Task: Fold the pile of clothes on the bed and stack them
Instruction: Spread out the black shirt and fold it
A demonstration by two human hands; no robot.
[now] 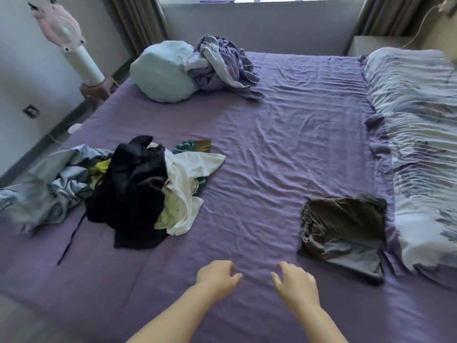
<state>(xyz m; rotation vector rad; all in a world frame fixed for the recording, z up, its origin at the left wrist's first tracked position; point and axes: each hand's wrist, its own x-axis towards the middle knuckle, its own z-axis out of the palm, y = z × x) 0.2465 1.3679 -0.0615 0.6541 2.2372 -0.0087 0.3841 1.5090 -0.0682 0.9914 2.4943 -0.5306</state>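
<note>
A loose pile of clothes lies at the left of the purple bed (284,149): a black garment (133,189) on top, a white shirt (188,174) beside it, a pale blue garment (44,191) trailing to the left edge. One folded brown-grey garment (343,231) lies flat at the right. My left hand (217,274) and my right hand (294,280) hover side by side over bare sheet near the front edge. Both hold nothing, fingers loosely curled.
A light blue pillow (163,73) and a crumpled purple-white cloth (222,63) sit at the far left corner. A patterned duvet (420,144) covers the right side. A pink fan (64,33) stands by the left wall.
</note>
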